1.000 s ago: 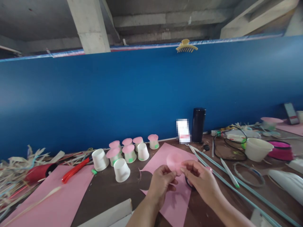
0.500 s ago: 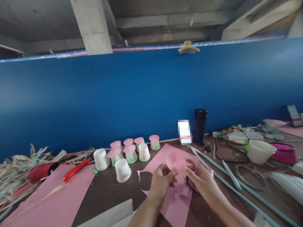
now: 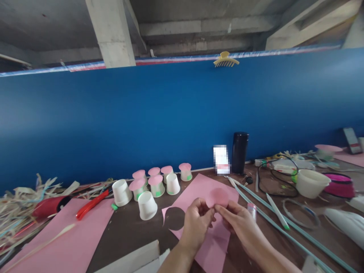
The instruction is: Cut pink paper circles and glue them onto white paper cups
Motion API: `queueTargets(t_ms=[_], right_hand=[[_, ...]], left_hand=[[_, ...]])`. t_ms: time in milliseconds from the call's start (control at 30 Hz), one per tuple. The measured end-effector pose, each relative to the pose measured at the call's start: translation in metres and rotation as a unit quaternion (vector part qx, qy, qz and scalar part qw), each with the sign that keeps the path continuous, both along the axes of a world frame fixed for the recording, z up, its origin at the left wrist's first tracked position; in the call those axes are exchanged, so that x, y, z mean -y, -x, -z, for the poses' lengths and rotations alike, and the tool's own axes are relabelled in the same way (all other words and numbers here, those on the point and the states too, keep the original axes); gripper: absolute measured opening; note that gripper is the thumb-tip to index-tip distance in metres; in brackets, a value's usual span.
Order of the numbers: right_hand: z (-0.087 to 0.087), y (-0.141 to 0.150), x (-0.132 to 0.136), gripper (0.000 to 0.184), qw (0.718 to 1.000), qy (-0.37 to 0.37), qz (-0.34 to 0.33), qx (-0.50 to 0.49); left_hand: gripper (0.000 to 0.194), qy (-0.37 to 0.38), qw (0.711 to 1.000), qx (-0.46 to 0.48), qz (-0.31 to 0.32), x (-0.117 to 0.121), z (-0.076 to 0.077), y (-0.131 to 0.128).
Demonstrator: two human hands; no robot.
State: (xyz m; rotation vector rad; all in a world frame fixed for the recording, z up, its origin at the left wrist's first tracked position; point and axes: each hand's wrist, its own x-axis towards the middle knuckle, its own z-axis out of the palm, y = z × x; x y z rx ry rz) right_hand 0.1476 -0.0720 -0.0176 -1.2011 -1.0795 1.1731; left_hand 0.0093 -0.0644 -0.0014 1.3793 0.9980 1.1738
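Note:
Between my two hands is a round pink paper disc [image 3: 217,197], held up over the table. My left hand [image 3: 198,222] pinches its lower left edge between thumb and fingers. At the lower right edge, my right hand [image 3: 237,219] grips it the same way, close beside the left. Beneath them lies a pink paper sheet [image 3: 196,185] with a round hole cut near its left side. To the left stand several upturned white paper cups [image 3: 148,206], and some are topped with pink paper discs [image 3: 138,184].
A red-handled tool [image 3: 92,204] lies on another pink sheet [image 3: 65,237] at left, near paper strips. A black bottle [image 3: 239,153] and a phone [image 3: 221,159] stand at the blue partition. Pale blue strips [image 3: 284,218], a white pen [image 3: 277,211] and a white cup [image 3: 312,183] are at right.
My right hand has closed in toward the left and now pinches the disc's lower edge. The disc has shifted slightly right and tilted.

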Motion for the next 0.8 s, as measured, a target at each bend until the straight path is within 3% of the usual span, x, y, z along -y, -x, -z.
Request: queueTargets(t_ms=[333, 600, 800], right_hand=[[0.002, 0.000, -0.001, 0.028, 0.999, -0.021, 0.038, 0.013], [-0.003, 0.001, 0.003, 0.026, 1.000, -0.013, 0.000, -0.025], [-0.010, 0.000, 0.007, 0.036, 0.998, -0.018, -0.006, -0.056]], left_hand=[[0.027, 0.064, 0.996, 0.059, 0.035, -0.002, 0.011, -0.004], [0.025, 0.077, 0.995, 0.058, 0.024, -0.003, 0.011, -0.005], [0.023, 0.094, 0.994, 0.053, 0.020, 0.000, 0.008, -0.006]])
